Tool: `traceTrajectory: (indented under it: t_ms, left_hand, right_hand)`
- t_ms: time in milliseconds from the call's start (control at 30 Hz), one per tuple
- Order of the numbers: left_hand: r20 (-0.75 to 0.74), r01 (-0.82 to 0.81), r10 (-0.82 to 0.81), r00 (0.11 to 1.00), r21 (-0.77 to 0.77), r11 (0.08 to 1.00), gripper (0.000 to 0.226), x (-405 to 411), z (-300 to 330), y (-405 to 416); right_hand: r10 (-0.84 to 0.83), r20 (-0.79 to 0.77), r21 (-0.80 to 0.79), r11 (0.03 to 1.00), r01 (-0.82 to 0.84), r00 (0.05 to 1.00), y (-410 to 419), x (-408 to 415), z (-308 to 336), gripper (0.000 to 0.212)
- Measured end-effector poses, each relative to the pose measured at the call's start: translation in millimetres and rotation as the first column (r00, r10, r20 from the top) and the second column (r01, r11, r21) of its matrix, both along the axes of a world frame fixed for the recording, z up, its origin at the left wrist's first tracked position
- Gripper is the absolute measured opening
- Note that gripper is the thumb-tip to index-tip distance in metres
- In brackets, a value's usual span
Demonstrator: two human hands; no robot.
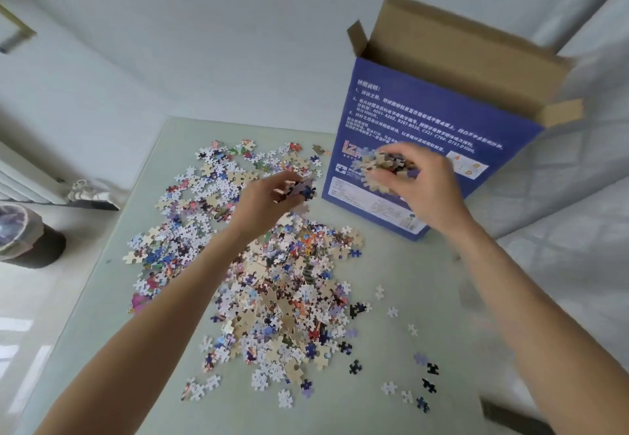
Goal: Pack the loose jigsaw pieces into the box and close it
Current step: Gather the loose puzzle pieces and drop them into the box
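A wide heap of loose jigsaw pieces [272, 284] covers the middle of the pale glass table [391, 257]. A tall blue box [425, 121] stands upright at the back right, its brown top flaps open. My left hand [265, 203] is raised over the heap, fingers closed on a small bunch of pieces. My right hand [422, 182] hovers in front of the box's blue face, below its opening, clutching a bigger handful of pieces. The inside of the box is hidden.
Scattered single pieces [422, 370] lie near the front right. A dark bin with a plastic liner [23, 237] stands on the floor to the left, beside a white radiator [23, 179]. A quilted white surface [571, 216] borders the table's right side.
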State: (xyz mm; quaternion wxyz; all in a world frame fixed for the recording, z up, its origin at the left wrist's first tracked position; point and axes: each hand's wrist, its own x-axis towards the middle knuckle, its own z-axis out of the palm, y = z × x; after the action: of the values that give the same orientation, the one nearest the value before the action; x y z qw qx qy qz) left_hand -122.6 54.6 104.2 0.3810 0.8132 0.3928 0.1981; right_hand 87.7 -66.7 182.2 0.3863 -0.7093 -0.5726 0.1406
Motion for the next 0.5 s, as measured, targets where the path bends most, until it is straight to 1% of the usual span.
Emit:
traceTrajectory:
  t_ms: [100,167,200,267,333,433,500]
  left_hand:
    - [0.092,0.062,-0.067,0.994,0.048,0.997,0.021,34.1,45.5,16.9]
    - [0.129,0.099,-0.11,0.986,0.09,0.991,0.019,53.2,70.2,29.6]
    - [0.15,0.109,-0.126,0.981,0.117,0.987,0.02,66.9,84.0,35.9]
    - [0.186,0.113,-0.145,0.972,0.171,0.979,0.02,92.7,110.9,47.6]
    - [0.202,0.135,-0.19,0.961,0.259,0.956,0.02,117.9,135.4,57.1]
    - [0.127,0.188,-0.26,0.957,0.409,0.893,0.027,151.6,158.4,65.5]
    - [0.019,0.254,-0.302,0.953,0.494,0.832,0.031,171.0,162.9,68.6]
  right_hand:
    - [-0.085,0.0,0.132,0.988,0.084,0.996,8.2,38.5,53.4,0.022]
    - [-0.142,0.014,0.185,0.973,0.137,0.99,19.9,62.0,72.5,0.023]
    - [-0.196,0.031,0.214,0.959,0.185,0.98,23.6,75.6,80.4,0.026]
    - [-0.282,0.062,0.229,0.938,0.262,0.957,29.0,98.4,88.5,0.027]
    - [-0.311,0.1,0.191,0.938,0.289,0.945,32.8,113.2,89.7,0.027]
    - [-0.317,0.228,0.131,0.947,0.294,0.921,34.4,121.6,83.6,0.03]
    - [-0.301,0.276,0.117,0.953,0.279,0.913,35.6,126.6,78.1,0.031]
